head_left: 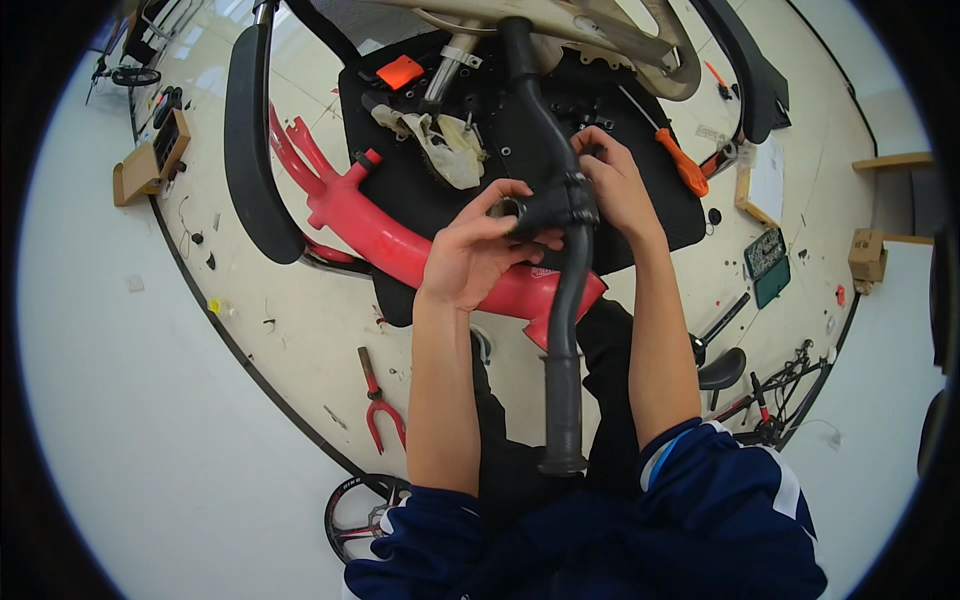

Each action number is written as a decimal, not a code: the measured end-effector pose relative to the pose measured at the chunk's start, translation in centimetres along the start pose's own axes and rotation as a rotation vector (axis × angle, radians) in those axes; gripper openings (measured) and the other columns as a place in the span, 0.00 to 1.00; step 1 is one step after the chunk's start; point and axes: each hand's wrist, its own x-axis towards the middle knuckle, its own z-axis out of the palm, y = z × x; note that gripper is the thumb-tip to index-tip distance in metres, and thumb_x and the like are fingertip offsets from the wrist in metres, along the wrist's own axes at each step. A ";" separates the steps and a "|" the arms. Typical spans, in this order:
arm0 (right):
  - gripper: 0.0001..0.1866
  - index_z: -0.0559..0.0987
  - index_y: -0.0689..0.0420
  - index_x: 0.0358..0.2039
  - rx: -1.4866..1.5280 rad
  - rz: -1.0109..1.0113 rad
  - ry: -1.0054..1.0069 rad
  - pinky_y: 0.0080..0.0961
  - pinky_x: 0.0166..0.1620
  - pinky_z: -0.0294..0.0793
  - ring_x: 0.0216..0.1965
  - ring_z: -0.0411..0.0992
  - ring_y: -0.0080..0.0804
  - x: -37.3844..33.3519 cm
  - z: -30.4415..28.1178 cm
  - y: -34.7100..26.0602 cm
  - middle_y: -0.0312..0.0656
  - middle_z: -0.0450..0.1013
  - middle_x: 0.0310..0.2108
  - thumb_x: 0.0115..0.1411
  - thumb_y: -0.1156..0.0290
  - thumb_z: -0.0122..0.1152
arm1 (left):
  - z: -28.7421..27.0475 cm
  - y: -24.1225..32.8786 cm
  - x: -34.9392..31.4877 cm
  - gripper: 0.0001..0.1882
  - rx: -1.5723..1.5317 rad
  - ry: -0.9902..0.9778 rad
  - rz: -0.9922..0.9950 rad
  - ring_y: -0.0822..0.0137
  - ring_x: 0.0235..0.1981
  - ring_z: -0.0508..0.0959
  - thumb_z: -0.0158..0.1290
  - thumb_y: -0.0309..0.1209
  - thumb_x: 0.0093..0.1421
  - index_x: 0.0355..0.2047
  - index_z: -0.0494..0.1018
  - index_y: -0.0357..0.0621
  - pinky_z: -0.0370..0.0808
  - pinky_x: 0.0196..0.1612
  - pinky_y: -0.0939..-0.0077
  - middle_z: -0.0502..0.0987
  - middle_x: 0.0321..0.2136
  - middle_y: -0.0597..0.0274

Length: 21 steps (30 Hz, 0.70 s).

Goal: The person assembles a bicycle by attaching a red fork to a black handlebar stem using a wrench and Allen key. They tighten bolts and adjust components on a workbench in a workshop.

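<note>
A black bicycle handlebar with grips at both ends runs from the far middle down toward my lap. My left hand is closed around its short stem, thumb and fingers on either side of the open tube end. On the other side of the clamp, my right hand has its fingers curled together beside the bar. What lies between those fingertips is hidden. Beneath the bar and my left hand a red bicycle frame lies across a black chair seat.
An orange-handled screwdriver, an orange block and a crumpled pale glove rest on the seat. Armrests flank it. A beige frame stands beyond. On the floor are a red fork, a wheel and a saddle.
</note>
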 end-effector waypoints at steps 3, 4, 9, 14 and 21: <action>0.14 0.76 0.63 0.40 -0.066 -0.041 0.004 0.36 0.38 0.73 0.29 0.74 0.46 -0.1 0.1 0.5 0.48 0.75 0.27 0.54 0.70 0.53 | -1.3 -0.7 0.2 0.25 0.082 -0.193 0.025 0.55 0.44 0.80 0.56 0.24 0.50 0.49 0.64 0.39 0.72 0.47 0.69 0.78 0.42 0.46; 0.15 0.76 0.63 0.41 -0.160 -0.079 0.017 0.36 0.40 0.73 0.31 0.75 0.47 -0.2 0.1 0.9 0.49 0.75 0.30 0.55 0.69 0.54 | -1.5 -0.9 0.2 0.26 0.124 -0.251 0.044 0.56 0.45 0.79 0.58 0.23 0.48 0.49 0.64 0.39 0.72 0.48 0.70 0.77 0.42 0.47; 0.19 0.77 0.61 0.46 -0.535 -0.396 0.275 0.39 0.51 0.73 0.47 0.71 0.48 -0.4 1.7 1.0 0.53 0.69 0.48 0.55 0.67 0.61 | 0.2 -0.9 -0.8 0.38 0.350 -0.289 -0.004 0.69 0.43 0.76 0.67 0.24 0.41 0.55 0.64 0.39 0.71 0.51 0.74 0.75 0.38 0.62; 0.17 0.77 0.60 0.43 -0.549 -0.341 -0.084 0.39 0.49 0.74 0.47 0.72 0.47 -1.6 6.6 0.7 0.48 0.71 0.42 0.55 0.66 0.66 | 1.2 -1.4 -0.6 0.44 0.646 -0.615 -0.006 0.74 0.39 0.76 0.77 0.28 0.31 0.51 0.69 0.42 0.74 0.43 0.78 0.74 0.36 0.67; 0.18 0.79 0.64 0.42 -0.444 -0.153 -0.008 0.36 0.39 0.77 0.30 0.78 0.47 -0.8 6.0 0.3 0.48 0.78 0.25 0.49 0.74 0.62 | -0.3 -0.5 -1.4 0.33 0.382 -0.626 0.265 0.71 0.31 0.78 0.76 0.25 0.27 0.38 0.77 0.35 0.75 0.35 0.77 0.78 0.32 0.61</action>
